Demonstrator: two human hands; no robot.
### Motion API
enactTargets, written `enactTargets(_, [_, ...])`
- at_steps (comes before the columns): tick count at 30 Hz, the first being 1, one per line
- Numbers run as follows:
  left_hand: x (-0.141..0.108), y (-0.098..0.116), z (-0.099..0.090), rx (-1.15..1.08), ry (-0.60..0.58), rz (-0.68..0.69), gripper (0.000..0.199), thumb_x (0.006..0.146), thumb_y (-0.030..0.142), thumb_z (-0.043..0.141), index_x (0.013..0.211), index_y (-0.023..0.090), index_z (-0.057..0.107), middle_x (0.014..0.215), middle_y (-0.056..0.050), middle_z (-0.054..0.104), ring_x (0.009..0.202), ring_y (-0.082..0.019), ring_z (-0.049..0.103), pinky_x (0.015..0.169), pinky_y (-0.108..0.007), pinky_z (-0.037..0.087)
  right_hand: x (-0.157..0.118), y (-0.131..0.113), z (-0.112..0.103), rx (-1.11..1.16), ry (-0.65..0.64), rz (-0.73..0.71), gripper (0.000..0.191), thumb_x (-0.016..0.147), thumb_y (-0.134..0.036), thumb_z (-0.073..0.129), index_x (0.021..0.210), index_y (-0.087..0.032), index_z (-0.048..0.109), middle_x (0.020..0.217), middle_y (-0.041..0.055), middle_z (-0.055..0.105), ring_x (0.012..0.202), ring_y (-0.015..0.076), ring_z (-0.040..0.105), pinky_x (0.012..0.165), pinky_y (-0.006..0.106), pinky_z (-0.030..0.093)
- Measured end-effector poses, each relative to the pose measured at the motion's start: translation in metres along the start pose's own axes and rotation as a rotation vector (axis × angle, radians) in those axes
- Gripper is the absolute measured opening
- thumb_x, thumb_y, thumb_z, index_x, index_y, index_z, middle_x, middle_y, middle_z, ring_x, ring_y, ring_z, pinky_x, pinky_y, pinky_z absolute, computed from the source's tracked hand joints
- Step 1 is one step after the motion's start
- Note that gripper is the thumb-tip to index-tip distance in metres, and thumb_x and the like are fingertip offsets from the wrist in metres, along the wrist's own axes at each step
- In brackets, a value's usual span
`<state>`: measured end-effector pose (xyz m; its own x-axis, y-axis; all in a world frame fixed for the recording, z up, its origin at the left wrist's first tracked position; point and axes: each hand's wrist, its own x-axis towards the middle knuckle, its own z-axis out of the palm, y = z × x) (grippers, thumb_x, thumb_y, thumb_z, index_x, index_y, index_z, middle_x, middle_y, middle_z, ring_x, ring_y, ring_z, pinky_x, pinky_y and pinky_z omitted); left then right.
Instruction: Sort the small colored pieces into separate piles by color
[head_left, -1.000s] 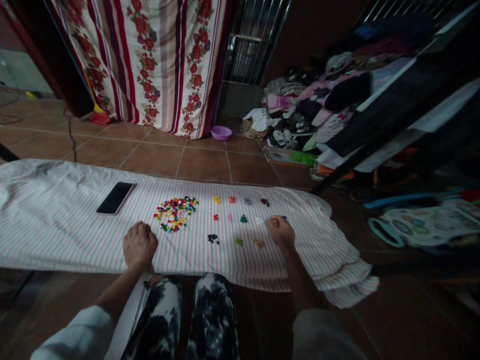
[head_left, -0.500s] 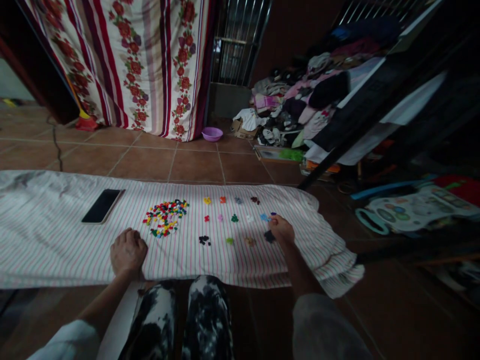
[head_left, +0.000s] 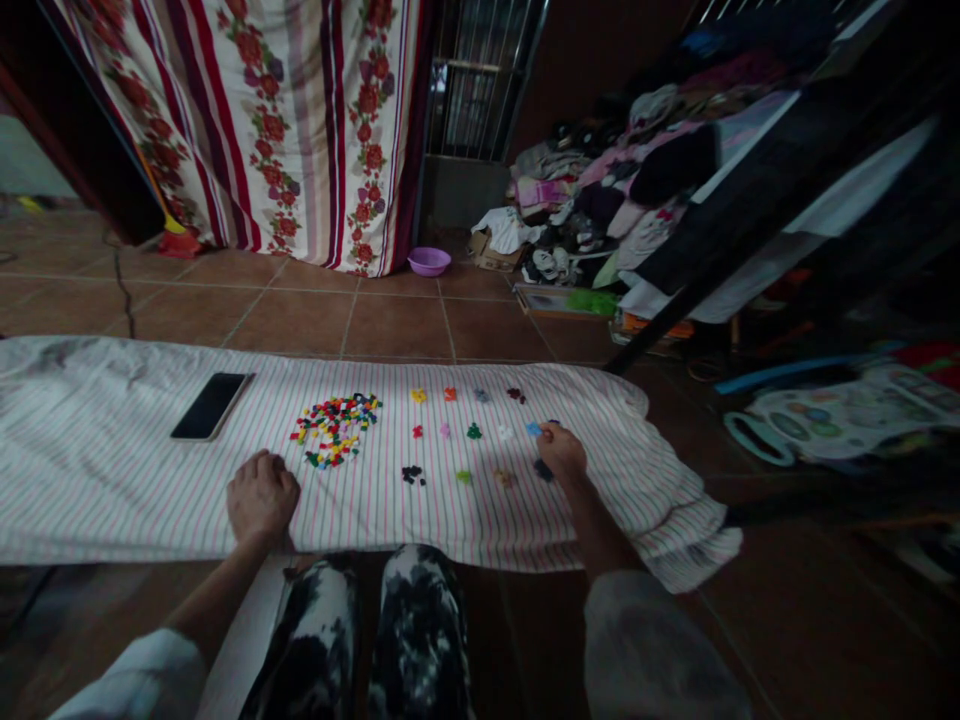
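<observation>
My right hand (head_left: 564, 452) is at the right end of the middle row of sorted heaps, thumb and fingers pinched together. Its fingertips meet the edge of a small light blue heap of toy bricks (head_left: 533, 428); whatever lies between them is too small to make out. A dark blue bit shows just behind the fingers, and a dark grey heap (head_left: 543, 469) sits beside the wrist. My left hand (head_left: 262, 497) rests on the striped cloth (head_left: 165, 490) with its fingers curled under. Beyond it lies a mixed pile of tiny coloured bricks (head_left: 335, 430).
Yellow (head_left: 418, 396), red (head_left: 418, 432), black (head_left: 412, 475) and several other single-colour heaps stand in rows. A phone (head_left: 212, 406) lies on the left of the cloth. Past it on the tiled floor are a purple basin (head_left: 429, 262) and piled clothes (head_left: 600, 200).
The whole view has shifted slightly. My right hand stays pinched at the light blue heap, and my left hand keeps resting on the cloth.
</observation>
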<state>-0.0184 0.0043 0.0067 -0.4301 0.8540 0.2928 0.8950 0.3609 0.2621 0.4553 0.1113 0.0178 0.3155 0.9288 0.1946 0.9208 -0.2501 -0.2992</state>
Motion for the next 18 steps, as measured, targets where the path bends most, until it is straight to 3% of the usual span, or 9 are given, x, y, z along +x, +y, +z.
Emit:
enactTargets(11, [0.002, 0.0, -0.001, 0.02, -0.032, -0.016, 0.028, 0.084, 0.024, 0.04, 0.101, 0.014, 0.059, 0.121, -0.016, 0.062, 0.108, -0.031, 0.055, 0.091, -0.044, 0.041, 0.002, 0.009, 0.006, 0.022, -0.039, 0.012, 0.035, 0.076, -0.013, 0.048, 0.103, -0.017, 0.07, 0.096, 0.0087, 0.071, 0.089, 0.0198, 0.063, 0.082, 0.026, 0.044])
enactTargets(18, [0.001, 0.0, 0.001, 0.033, -0.018, -0.014, 0.029, 0.084, 0.026, 0.04, 0.1, 0.014, 0.06, 0.121, -0.015, 0.062, 0.109, -0.03, 0.055, 0.092, -0.044, 0.04, 0.01, 0.006, 0.007, -0.034, -0.102, -0.027, 0.03, 0.078, -0.015, 0.051, 0.101, -0.017, 0.069, 0.091, 0.0079, 0.069, 0.09, 0.0195, 0.062, 0.081, 0.026, 0.044])
